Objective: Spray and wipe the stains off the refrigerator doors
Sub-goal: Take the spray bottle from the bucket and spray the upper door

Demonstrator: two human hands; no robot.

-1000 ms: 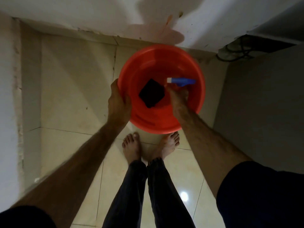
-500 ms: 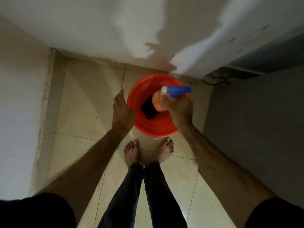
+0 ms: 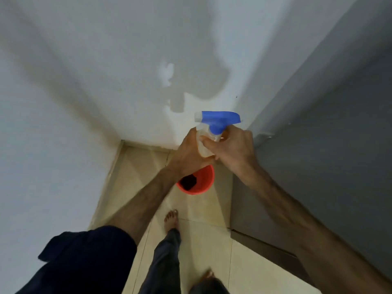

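Observation:
A spray bottle (image 3: 214,122) with a blue trigger head and a clear body of orange liquid is held up at chest height, nozzle pointing left. My right hand (image 3: 233,149) grips its neck. My left hand (image 3: 188,155) is wrapped round the bottle's body from the left. Below them an orange bucket (image 3: 203,183) stands on the floor with a dark cloth (image 3: 187,181) inside. The grey refrigerator (image 3: 318,155) fills the right side, its side face towards me.
A white wall (image 3: 106,71) rises ahead and to the left, with shadows of my arms and the bottle on it. Beige floor tiles (image 3: 197,240) run between wall and refrigerator. My bare feet (image 3: 171,218) stand behind the bucket.
I have straightened up and the view rose. My right hand lifted the spray bottle out of the bucket, and my left hand left the bucket rim and joined it on the bottle.

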